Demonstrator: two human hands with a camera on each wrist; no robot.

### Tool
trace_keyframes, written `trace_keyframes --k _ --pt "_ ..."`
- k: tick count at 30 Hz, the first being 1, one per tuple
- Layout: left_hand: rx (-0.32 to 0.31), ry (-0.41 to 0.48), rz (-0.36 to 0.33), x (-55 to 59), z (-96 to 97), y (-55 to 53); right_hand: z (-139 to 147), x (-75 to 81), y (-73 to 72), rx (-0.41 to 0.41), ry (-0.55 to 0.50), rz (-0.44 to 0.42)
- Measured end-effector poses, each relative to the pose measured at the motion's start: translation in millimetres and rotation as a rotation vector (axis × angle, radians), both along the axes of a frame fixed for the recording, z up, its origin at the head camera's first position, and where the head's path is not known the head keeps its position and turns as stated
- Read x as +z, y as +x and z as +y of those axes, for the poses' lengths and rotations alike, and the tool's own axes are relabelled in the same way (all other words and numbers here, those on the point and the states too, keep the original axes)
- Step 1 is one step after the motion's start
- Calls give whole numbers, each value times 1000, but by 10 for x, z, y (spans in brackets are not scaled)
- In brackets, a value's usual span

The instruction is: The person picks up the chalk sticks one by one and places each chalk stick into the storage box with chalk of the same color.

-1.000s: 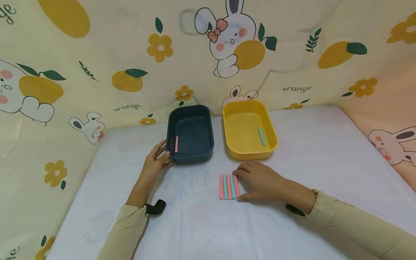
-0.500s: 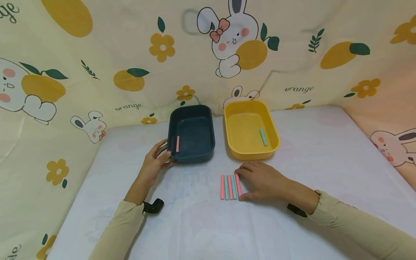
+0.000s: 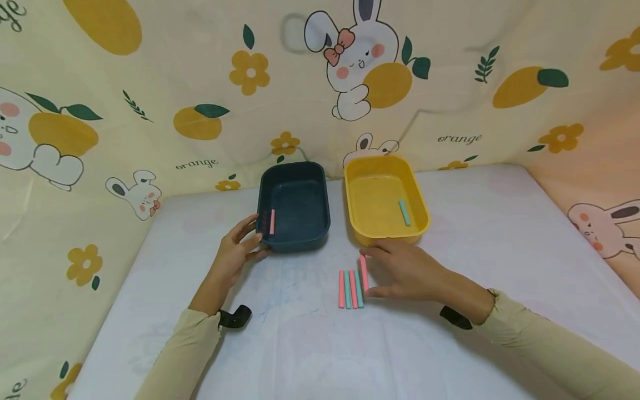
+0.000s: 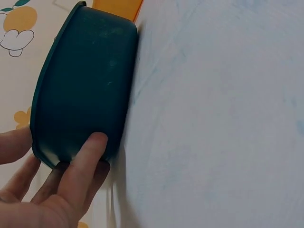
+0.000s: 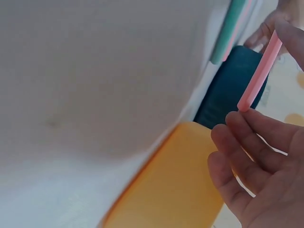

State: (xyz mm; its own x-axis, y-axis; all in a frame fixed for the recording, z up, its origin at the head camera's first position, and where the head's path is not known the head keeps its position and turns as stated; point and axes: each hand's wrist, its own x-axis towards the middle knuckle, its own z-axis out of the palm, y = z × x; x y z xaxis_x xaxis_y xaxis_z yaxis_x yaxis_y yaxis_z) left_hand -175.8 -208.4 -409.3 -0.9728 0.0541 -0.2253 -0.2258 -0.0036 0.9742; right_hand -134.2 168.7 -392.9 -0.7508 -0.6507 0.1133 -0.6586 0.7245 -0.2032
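My right hand [image 3: 407, 269] pinches a pink chalk stick [image 3: 364, 272] by its two ends, between thumb and fingertips. In the right wrist view that pink chalk [image 5: 260, 73] is raised off the table. Just left of it, two pink and two green chalks lie side by side in a row [image 3: 351, 289]. My left hand [image 3: 234, 253] holds the near left corner of a dark blue tray [image 3: 300, 244], thumb against its wall [image 4: 97, 137]. One pink chalk [image 3: 272, 222] lies inside that tray. A yellow tray [image 3: 382, 236], with a green chalk [image 3: 404, 213] in it, stands beyond my right hand.
Both trays stand side by side on a white-covered table [image 3: 310, 350], near the back. Behind them rises a cream cloth [image 3: 300, 83] printed with rabbits and oranges. Another patterned cloth [image 3: 600, 166] bounds the right side. Each wrist wears a black strap [image 3: 235, 318].
My right hand has lifted the pink chalk from the right end of the row and moved it slightly toward the yellow tray. My left hand stays on the dark blue tray.
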Motion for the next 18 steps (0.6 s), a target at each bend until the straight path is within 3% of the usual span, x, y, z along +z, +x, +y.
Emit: trace_keyframes --k 10,18 --pt "-7 3 25 -81 -7 -5 -43 98 -37 -21 -8 8" --pt "6 4 33 -68 -6 9 -86 207 -83 0 -31 16"
